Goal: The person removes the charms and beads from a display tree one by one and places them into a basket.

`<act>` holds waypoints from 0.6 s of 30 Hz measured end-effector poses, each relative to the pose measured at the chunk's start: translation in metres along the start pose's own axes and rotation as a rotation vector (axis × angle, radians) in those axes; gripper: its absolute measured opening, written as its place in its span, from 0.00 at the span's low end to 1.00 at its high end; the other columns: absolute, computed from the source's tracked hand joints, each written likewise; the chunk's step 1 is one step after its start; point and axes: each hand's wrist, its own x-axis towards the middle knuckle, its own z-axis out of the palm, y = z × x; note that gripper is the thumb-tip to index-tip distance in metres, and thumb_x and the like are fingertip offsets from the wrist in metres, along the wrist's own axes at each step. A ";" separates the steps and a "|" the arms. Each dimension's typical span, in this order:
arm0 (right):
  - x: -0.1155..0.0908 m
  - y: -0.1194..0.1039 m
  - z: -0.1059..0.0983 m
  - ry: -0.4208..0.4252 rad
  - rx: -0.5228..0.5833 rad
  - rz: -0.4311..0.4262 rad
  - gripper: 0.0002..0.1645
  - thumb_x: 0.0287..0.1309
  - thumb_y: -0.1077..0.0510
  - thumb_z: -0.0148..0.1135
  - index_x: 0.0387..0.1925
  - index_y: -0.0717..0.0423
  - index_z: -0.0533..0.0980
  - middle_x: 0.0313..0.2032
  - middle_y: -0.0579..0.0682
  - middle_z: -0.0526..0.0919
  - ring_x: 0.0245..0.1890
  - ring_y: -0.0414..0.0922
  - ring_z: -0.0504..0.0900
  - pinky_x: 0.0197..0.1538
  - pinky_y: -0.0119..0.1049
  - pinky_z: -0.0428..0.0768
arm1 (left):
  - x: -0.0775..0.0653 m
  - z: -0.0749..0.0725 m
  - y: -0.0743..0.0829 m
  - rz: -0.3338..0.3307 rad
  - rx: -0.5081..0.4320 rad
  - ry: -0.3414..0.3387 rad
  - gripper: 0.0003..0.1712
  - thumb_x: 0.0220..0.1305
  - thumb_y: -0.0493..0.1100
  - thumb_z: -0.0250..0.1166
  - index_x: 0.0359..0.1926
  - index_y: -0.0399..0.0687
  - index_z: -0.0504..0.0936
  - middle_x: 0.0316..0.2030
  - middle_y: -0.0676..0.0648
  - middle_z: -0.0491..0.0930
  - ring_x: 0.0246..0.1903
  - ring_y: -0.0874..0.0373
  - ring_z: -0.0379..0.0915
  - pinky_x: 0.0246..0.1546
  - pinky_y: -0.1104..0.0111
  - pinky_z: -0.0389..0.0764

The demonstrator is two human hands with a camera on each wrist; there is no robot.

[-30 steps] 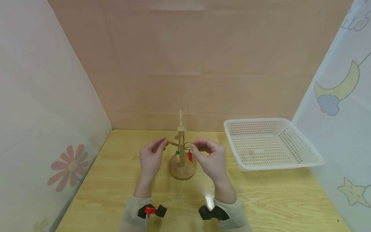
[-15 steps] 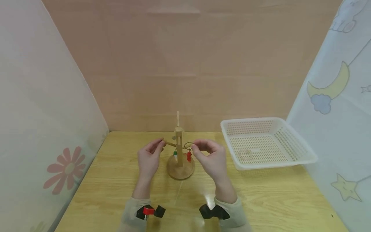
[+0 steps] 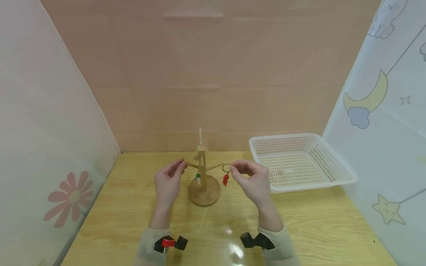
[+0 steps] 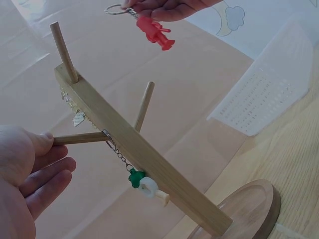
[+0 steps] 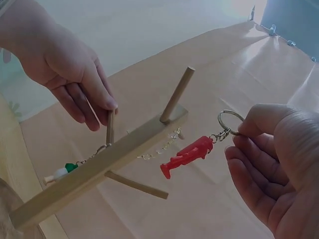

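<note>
A wooden stand point(image 3: 202, 173) with a round base and several pegs stands upright on the table. My left hand point(image 3: 168, 184) pinches the tip of its left peg point(image 4: 82, 138) between thumb and finger. A keychain with a green and white figure point(image 4: 143, 184) hangs by its ring on that peg, close to the post. My right hand point(image 3: 252, 181) pinches the metal ring of a red figure keychain point(image 5: 188, 155), which dangles in the air. The ring is apart from the right peg point(image 3: 215, 166), just beyond its tip. A beaded bracelet point(image 5: 159, 151) hangs near the stand's top.
At the right on the wooden table point(image 3: 133, 236) stands a white plastic basket point(image 3: 332, 181) with a small beaded item point(image 3: 277, 175) inside. A plain cloth point(image 3: 173, 74) hangs behind, with patterned cloths at both sides.
My right hand has moved right with the red keychain, so its ring is now off the right peg's end. The left hand still pinches the left peg. The head view has shifted slightly.
</note>
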 end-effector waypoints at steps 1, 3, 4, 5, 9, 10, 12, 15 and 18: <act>0.000 0.001 -0.002 0.006 0.000 0.008 0.06 0.58 0.73 0.74 0.35 0.62 0.89 0.30 0.53 0.90 0.28 0.38 0.87 0.34 0.25 0.86 | 0.000 0.000 0.000 0.005 0.001 0.000 0.10 0.74 0.37 0.71 0.52 0.38 0.91 0.43 0.39 0.91 0.41 0.59 0.89 0.45 0.70 0.91; 0.000 0.002 -0.005 0.012 0.003 0.027 0.05 0.58 0.73 0.74 0.35 0.63 0.88 0.30 0.54 0.90 0.28 0.38 0.86 0.34 0.25 0.86 | 0.000 0.000 0.001 0.005 0.000 0.003 0.10 0.73 0.36 0.71 0.51 0.38 0.90 0.43 0.38 0.91 0.40 0.61 0.89 0.44 0.70 0.90; 0.000 0.003 -0.007 0.013 0.009 0.036 0.05 0.59 0.73 0.74 0.35 0.64 0.88 0.30 0.54 0.90 0.28 0.38 0.86 0.34 0.25 0.86 | 0.000 0.000 0.001 0.002 0.000 0.007 0.10 0.73 0.36 0.71 0.51 0.37 0.90 0.43 0.38 0.91 0.40 0.61 0.89 0.44 0.71 0.90; 0.000 0.003 -0.008 0.013 0.017 0.044 0.05 0.59 0.73 0.74 0.35 0.65 0.88 0.31 0.55 0.90 0.29 0.38 0.86 0.34 0.25 0.86 | -0.001 0.000 0.001 -0.004 0.001 0.010 0.10 0.73 0.35 0.71 0.52 0.37 0.90 0.43 0.37 0.91 0.40 0.60 0.89 0.44 0.71 0.90; 0.000 0.006 -0.015 0.009 0.028 0.066 0.04 0.59 0.73 0.74 0.36 0.66 0.87 0.31 0.55 0.90 0.29 0.37 0.86 0.35 0.25 0.86 | -0.002 0.000 0.002 -0.023 0.003 0.023 0.10 0.73 0.34 0.71 0.52 0.36 0.90 0.44 0.37 0.90 0.42 0.54 0.90 0.44 0.71 0.90; 0.000 0.006 -0.017 0.014 0.029 0.069 0.04 0.59 0.73 0.75 0.36 0.66 0.87 0.31 0.54 0.90 0.29 0.37 0.86 0.35 0.25 0.86 | -0.002 0.000 0.001 -0.024 0.004 0.025 0.11 0.72 0.34 0.71 0.52 0.36 0.90 0.44 0.37 0.90 0.42 0.53 0.90 0.44 0.71 0.90; 0.000 0.008 -0.021 0.030 0.015 0.082 0.04 0.59 0.73 0.75 0.36 0.65 0.88 0.31 0.50 0.90 0.29 0.37 0.86 0.35 0.25 0.86 | -0.001 0.000 0.001 -0.013 -0.001 0.021 0.10 0.72 0.35 0.71 0.52 0.37 0.90 0.44 0.37 0.91 0.42 0.52 0.90 0.45 0.70 0.90; 0.001 0.010 -0.028 0.057 0.013 0.122 0.05 0.59 0.73 0.76 0.36 0.63 0.88 0.31 0.44 0.90 0.29 0.37 0.85 0.35 0.24 0.85 | 0.000 0.000 0.002 0.008 -0.009 0.017 0.09 0.73 0.36 0.71 0.50 0.38 0.91 0.43 0.38 0.91 0.41 0.51 0.90 0.45 0.70 0.90; 0.002 0.011 -0.035 0.081 0.025 0.152 0.04 0.59 0.73 0.75 0.36 0.65 0.88 0.32 0.41 0.90 0.30 0.37 0.85 0.35 0.24 0.84 | 0.001 0.001 0.003 0.020 -0.005 0.015 0.09 0.73 0.35 0.71 0.50 0.38 0.91 0.42 0.38 0.91 0.41 0.50 0.90 0.44 0.71 0.90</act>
